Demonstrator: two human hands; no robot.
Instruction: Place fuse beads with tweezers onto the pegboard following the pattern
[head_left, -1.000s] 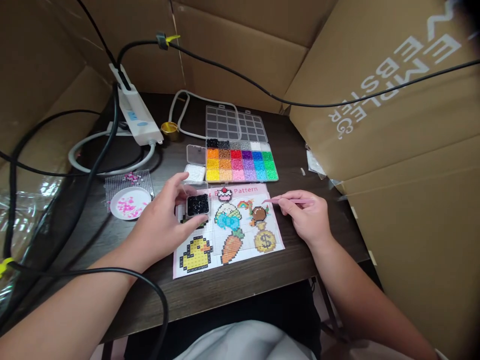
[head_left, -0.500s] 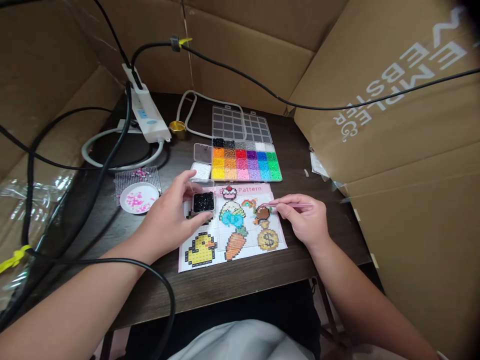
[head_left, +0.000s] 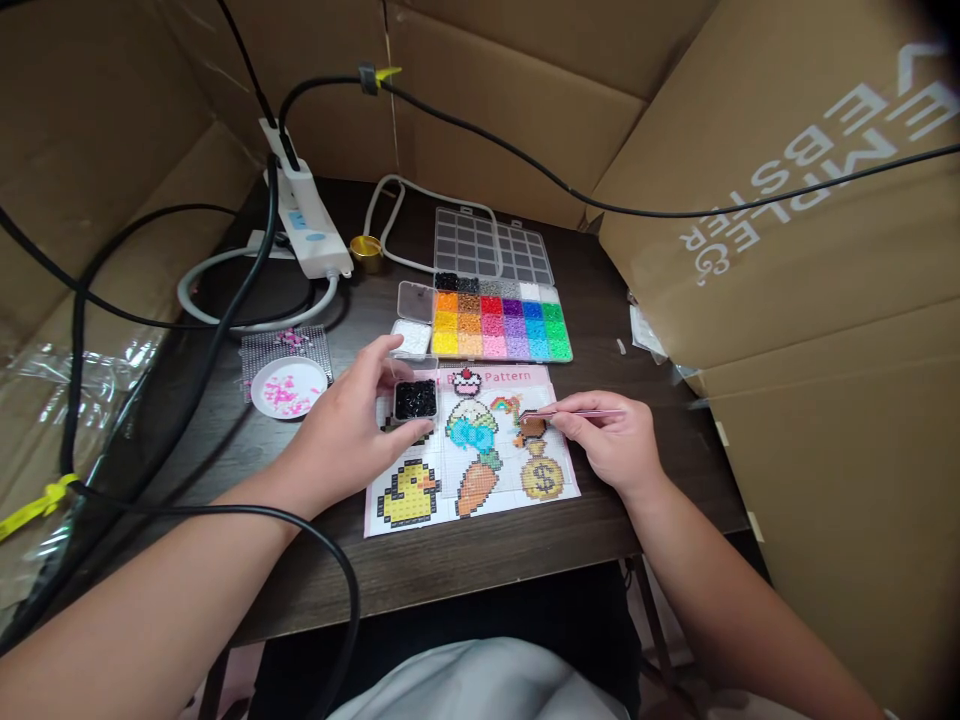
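Note:
My left hand (head_left: 346,430) grips a small clear box of black beads (head_left: 415,400), thumb and fingers closed around its sides, resting on the upper left of a printed pattern sheet (head_left: 472,450). My right hand (head_left: 615,440) pinches pink tweezers (head_left: 570,413) that point left, their tip over the brown figure on the sheet. The sheet shows a duck, a carrot, a money bag and other pixel pictures.
A bead organiser with coloured compartments (head_left: 499,325) lies behind the sheet, its clear lid (head_left: 491,245) open. A small box of white beads (head_left: 411,337), a white dish of pink beads (head_left: 289,387) on a pegboard, a power strip (head_left: 307,220), cables and cardboard walls surround the dark table (head_left: 465,560).
My right hand has moved left, bringing the tweezers' tip from beside the sheet to over the brown figure. My left hand keeps hold of the black bead box. The camera has shifted slightly.

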